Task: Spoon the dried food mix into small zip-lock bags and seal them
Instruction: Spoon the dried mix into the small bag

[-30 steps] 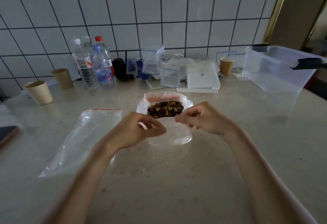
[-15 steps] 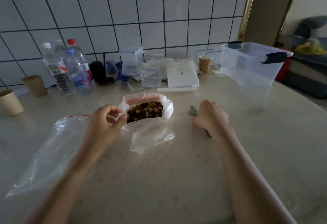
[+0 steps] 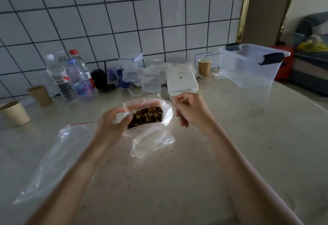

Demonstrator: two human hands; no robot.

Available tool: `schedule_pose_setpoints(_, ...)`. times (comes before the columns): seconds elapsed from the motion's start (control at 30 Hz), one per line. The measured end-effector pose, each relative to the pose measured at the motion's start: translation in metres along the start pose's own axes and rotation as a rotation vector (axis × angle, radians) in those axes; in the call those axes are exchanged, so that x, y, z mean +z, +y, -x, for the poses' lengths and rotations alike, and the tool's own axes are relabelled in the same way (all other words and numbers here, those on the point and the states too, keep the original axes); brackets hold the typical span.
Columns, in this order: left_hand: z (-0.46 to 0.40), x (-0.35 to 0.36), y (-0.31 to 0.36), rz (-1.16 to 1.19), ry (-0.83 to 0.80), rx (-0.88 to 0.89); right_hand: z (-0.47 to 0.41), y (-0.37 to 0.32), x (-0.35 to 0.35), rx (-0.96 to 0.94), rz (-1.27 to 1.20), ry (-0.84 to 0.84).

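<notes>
The left hand (image 3: 113, 123) is in the middle of the frame, its fingers pinched together on the left rim of the open clear plastic bag of dark brown and yellow dried food mix (image 3: 147, 118). The right hand (image 3: 190, 111), just right of this bag, is closed on the handle of a metal spoon (image 3: 166, 97), whose bowl points to the upper left, above the bag's far rim and not yet in the food.

I think several things could go wrong from here. The bag is soft and only one side is held, so if the spoon pushes on the far rim, the bag may fold or tip and the mix may spill on the beige stone counter (image 3: 177, 180). A crumpled small clear zip-lock bag (image 3: 152, 141) lies against the front of the food bag, and its mouth seems not open; food brought to it now would fall beside it. I cannot tell if it is one bag or several pressed together. A too full spoon could also drop pieces on the way.

Counted: one spoon, one bag with food, one large flat clear bag with a red zip line (image 3: 49, 159) at lower left, three brown paper cups (two at the left edge, one at upper right), three plastic water bottles (image 3: 71, 77) at upper left, and one big clear plastic storage box (image 3: 248, 65) at upper right.
</notes>
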State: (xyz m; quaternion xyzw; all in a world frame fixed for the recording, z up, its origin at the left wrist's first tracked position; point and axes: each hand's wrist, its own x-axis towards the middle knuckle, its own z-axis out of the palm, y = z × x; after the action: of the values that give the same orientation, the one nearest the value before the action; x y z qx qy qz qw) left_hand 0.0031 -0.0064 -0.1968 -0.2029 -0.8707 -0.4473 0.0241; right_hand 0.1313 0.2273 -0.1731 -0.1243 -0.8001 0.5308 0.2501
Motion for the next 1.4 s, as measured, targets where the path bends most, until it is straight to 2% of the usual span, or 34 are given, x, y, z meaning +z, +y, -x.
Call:
schedule_pose_setpoints(0.1,-0.007,0.007,0.005,-0.006,-0.034,-0.040,0.001,0.003,0.012,0.084,-0.140,-0.131)
schedule_pose_setpoints(0.17,-0.008,0.014,0.005,-0.069,-0.019,-0.020,0.001,0.006,0.019,0.123,-0.166,-0.159)
schedule_pose_setpoints(0.37,-0.006,0.023,-0.004,-0.023,0.069,0.008,-0.001,0.007,0.020,0.115,0.001,-0.098)
schedule_pose_setpoints(0.5,-0.008,0.018,-0.007,0.084,0.104,0.051,-0.001,0.002,0.015,0.103,-0.095,-0.061)
schedule_pose_setpoints(0.67,-0.007,0.016,-0.005,0.099,0.132,0.077,-0.003,-0.003,0.024,0.000,-0.211,0.075)
schedule_pose_setpoints(0.87,-0.007,0.016,-0.006,0.061,0.122,0.081,-0.004,0.003,0.025,-0.104,-0.041,0.180)
schedule_pose_setpoints(1.0,-0.008,0.017,-0.007,0.039,0.130,0.080,-0.006,0.008,0.031,-0.007,-0.031,0.158)
schedule_pose_setpoints(1.13,-0.005,0.017,-0.007,0.065,0.103,0.106,-0.005,0.010,0.039,0.083,-0.161,0.056)
schedule_pose_setpoints(1.4,-0.001,0.017,-0.006,0.103,0.092,0.153,-0.006,0.015,0.043,0.276,-0.398,-0.035)
